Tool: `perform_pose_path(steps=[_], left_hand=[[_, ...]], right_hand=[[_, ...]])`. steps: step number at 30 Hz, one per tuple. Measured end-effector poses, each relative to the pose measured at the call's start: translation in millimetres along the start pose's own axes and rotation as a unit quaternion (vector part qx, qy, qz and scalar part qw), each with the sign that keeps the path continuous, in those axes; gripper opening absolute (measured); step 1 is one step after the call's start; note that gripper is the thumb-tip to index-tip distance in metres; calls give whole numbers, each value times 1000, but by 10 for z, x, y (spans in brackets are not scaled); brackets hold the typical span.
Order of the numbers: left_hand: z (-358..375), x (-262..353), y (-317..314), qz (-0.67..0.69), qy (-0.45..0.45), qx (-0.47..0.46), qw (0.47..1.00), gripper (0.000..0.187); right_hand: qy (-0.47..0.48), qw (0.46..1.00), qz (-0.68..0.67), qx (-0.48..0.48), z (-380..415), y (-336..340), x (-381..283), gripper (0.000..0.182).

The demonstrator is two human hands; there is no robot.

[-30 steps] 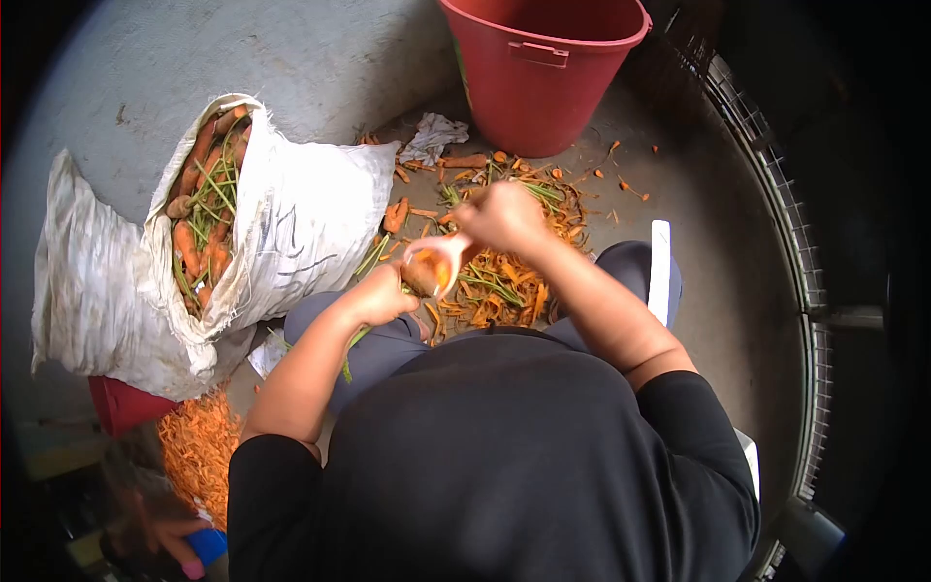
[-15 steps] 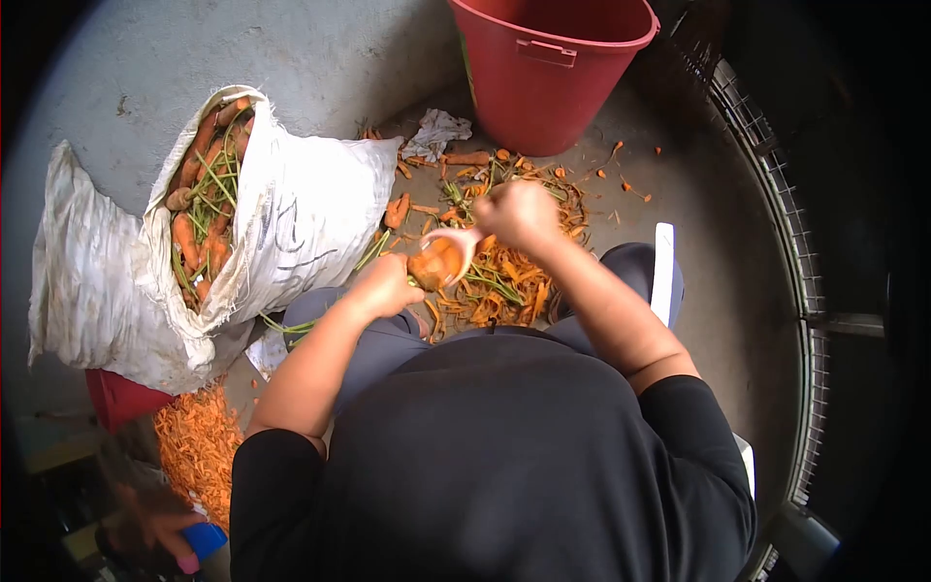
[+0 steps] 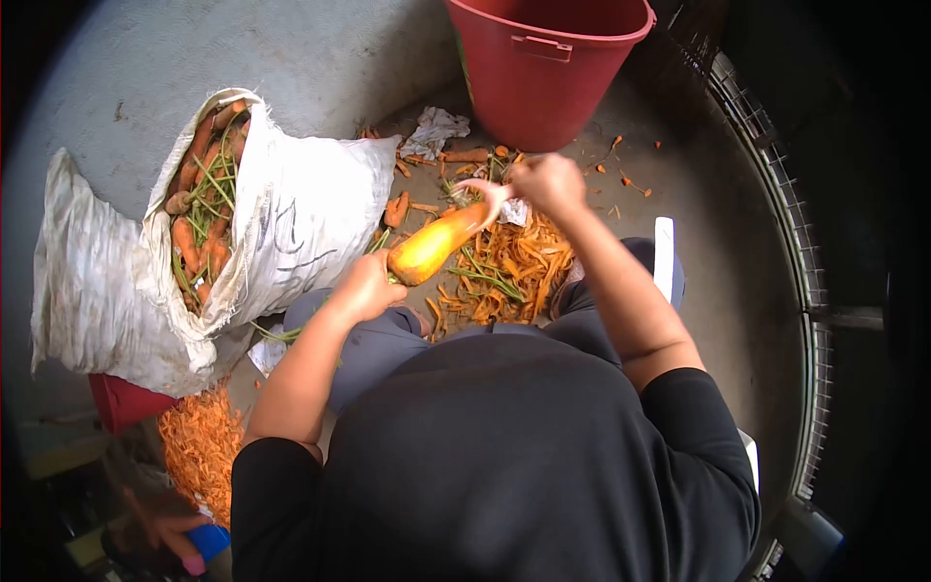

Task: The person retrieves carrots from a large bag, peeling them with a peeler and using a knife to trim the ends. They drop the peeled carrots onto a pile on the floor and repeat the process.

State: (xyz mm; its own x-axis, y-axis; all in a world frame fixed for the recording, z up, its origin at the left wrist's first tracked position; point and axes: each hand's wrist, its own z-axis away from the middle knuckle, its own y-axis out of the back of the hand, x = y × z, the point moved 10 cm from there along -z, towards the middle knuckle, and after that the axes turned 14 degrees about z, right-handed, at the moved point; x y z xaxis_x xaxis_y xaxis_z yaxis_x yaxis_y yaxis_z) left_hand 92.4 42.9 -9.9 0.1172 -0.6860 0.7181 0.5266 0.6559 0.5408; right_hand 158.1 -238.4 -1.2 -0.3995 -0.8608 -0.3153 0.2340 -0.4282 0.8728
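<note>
My left hand [image 3: 364, 288] is closed round the stem end of a large carrot [image 3: 432, 247], which points up and to the right. Its orange-yellow surface looks wet and smooth. In my right hand [image 3: 549, 184] is a pale pink Y-shaped peeler [image 3: 496, 197], its head at the far tip of the carrot. A heap of carrot peelings [image 3: 519, 267] with green stems lies on the floor below, between my feet.
To the left, a white sack [image 3: 315, 194] full of unpeeled carrots lies open beside another white sack [image 3: 92, 262]. A tall red bin [image 3: 548, 92] stands ahead. More peelings [image 3: 199, 436] are piled at lower left, near another person's arm [image 3: 175, 533]. Wire mesh [image 3: 790, 209] runs along the right.
The peeler has travelled from near my left hand out to the carrot's far tip, as my right hand moved up and right. The carrot now shows along its length.
</note>
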Motion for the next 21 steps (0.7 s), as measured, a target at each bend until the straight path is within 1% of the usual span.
perform_pose_path(steps=[1, 2, 3, 5, 6, 7, 8, 9, 10, 11, 13, 15, 16, 19, 20, 21], left_hand=[[-71, -59, -49, 7, 11, -15, 1000, 45], [-118, -79, -158, 77, 10, -46, 996, 31], [-118, -57, -191, 130, 33, -48, 990, 30], [-69, 8, -242, 236, 79, -49, 967, 29], [-34, 9, -250, 242, 89, -60, 964, 30], [6, 1, -252, 248, 99, -73, 961, 32], [36, -11, -249, 255, 107, -84, 957, 33], [65, -35, -249, 263, 115, -94, 953, 35], [-4, -235, -307, 275, 71, -107, 953, 35], [-17, -310, -313, 277, 59, -100, 954, 35], [-21, -346, -316, 279, 38, -89, 955, 35], [-46, -353, -359, 256, 82, -102, 958, 35], [-58, -323, -363, 244, 102, -107, 958, 35], [-84, -4, -265, 97, 14, -86, 991, 36], [-95, -34, -127, 32, -37, 0, 999, 39], [-53, -14, -102, 25, -39, 10, 999, 38]], right_hand=[[71, 997, -7, 40, 217, 44, -343, 30], [123, 990, 24, 57, 388, -28, -604, 29], [186, 974, 34, 124, 623, 37, -830, 28], [243, 959, 11, 145, 761, 26, -960, 28], [210, 970, 35, 116, 584, -72, -838, 28], [153, 982, 54, 98, 337, -148, -622, 29], [120, 989, 30, 81, 159, -153, -399, 31], [67, 994, 77, 34, 4, -124, -166, 34], [50, 992, 105, 55, -189, -113, 68, 36], [37, 985, 145, 90, -294, -46, 258, 35], [31, 990, 76, 115, -182, 123, 223, 34], [51, 997, 52, 28, 41, 47, -146, 35], [80, 995, 54, 36, 188, -13, -388, 35], [172, 983, 34, 45, 528, -103, -765, 33], [128, 991, 41, 25, 334, -214, -587, 32], [82, 997, -1, -7, 117, -320, -331, 32]])
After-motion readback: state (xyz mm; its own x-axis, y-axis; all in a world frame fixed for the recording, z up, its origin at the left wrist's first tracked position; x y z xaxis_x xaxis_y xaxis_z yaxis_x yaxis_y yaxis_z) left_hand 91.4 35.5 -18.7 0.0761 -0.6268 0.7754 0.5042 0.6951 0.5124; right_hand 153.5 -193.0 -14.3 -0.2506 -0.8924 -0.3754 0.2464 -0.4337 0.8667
